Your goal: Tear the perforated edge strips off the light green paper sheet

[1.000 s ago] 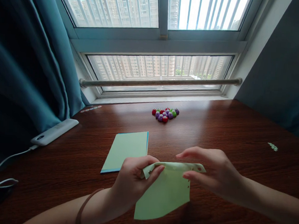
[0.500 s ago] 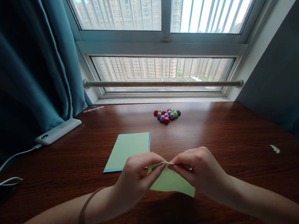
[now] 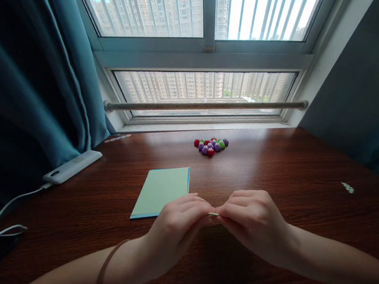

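Note:
My left hand and my right hand meet fingertip to fingertip just above the wooden table. Both are closed on a pale green sheet of paper, of which only a thin sliver shows between the fingers. The rest of the sheet is hidden under my hands. A flat stack of green and blue paper lies on the table just beyond my left hand. Farther back sits a cluster of red, purple and green beads.
A white power bank with white cables lies at the table's left edge by the teal curtain. Small pale scraps lie at the right. A window with a metal rail runs along the back.
The green sheet hung open between my hands a second ago. My hands have come together and lowered, and the sheet is now almost wholly covered by them.

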A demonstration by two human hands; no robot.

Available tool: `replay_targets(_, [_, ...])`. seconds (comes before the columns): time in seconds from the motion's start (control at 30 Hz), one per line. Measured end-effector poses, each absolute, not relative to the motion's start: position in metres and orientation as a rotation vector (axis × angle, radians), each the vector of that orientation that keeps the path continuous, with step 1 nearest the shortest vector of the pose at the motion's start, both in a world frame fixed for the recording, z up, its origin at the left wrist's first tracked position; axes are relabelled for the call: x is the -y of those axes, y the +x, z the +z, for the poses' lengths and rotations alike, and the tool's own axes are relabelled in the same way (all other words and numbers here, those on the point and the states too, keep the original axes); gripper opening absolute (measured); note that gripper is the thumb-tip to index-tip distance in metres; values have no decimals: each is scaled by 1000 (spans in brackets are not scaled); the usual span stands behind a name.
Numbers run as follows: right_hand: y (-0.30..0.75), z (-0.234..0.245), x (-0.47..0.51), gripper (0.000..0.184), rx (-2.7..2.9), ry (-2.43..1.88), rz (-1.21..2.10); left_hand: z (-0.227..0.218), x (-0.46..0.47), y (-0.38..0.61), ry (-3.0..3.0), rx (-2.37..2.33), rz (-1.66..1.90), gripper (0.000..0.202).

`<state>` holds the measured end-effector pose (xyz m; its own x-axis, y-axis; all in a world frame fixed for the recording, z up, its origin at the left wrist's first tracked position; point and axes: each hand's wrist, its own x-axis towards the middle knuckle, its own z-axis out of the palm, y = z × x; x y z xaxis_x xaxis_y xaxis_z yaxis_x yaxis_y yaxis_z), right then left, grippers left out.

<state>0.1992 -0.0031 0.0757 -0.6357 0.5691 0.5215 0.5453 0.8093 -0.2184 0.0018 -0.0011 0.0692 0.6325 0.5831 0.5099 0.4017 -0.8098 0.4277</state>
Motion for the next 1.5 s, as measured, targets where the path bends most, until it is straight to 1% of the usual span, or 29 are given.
replay_targets(0.1, [197,76,3,23,2373,-690,-253,70,0,-3,3039,-698,1091,27])
replay_targets(0.17, [200,76,-1,22,2321,-577,-448,69,-2,-6,3223,-655,1093,31])
replay_targets(0.23, [207,72,-8,22,2292,-468,-593,68,-5,-8,3327,-633,1084,32])
replay_targets(0.33, [227,60,-20,24,2305,-389,-722,65,-9,-8,3436,-621,1099,29])
replay_targets(0.43, [254,47,-29,24,2335,-383,-779,61,-12,-7,3507,-684,1040,26])
replay_targets(0.6, [293,33,-33,26,2399,-520,-743,58,-19,-11,3564,-673,850,28])
replay_targets(0.77, [302,19,-32,26,2356,-568,-686,45,-27,-5,3426,-709,1007,30])
replay_targets(0.87, [297,13,-31,26,2327,-606,-657,35,-29,2,3281,-782,1082,26])
replay_targets(0.93, [292,15,-30,24,2304,-636,-570,33,-29,5,3117,-789,1070,21])
replay_targets(1.0, [286,24,-29,15,2278,-719,-336,36,-28,5,2826,-861,996,16])
replay_targets(1.03, [282,31,-28,12,2263,-793,-143,40,-28,5,2629,-927,930,17])
replay_targets(1.17, [270,67,-32,33,2056,-1095,897,59,-27,2,1770,-1046,665,34])
replay_targets(1.23, [267,81,-35,38,1915,-1139,1217,68,-26,0,1533,-1013,631,35])
replay_targets(1.33, [267,95,-40,41,1896,-1148,1400,77,-25,-4,1457,-1005,640,35])
replay_targets(1.5, [270,114,-47,35,2223,-1139,1423,81,-24,-9,1543,-995,616,35])
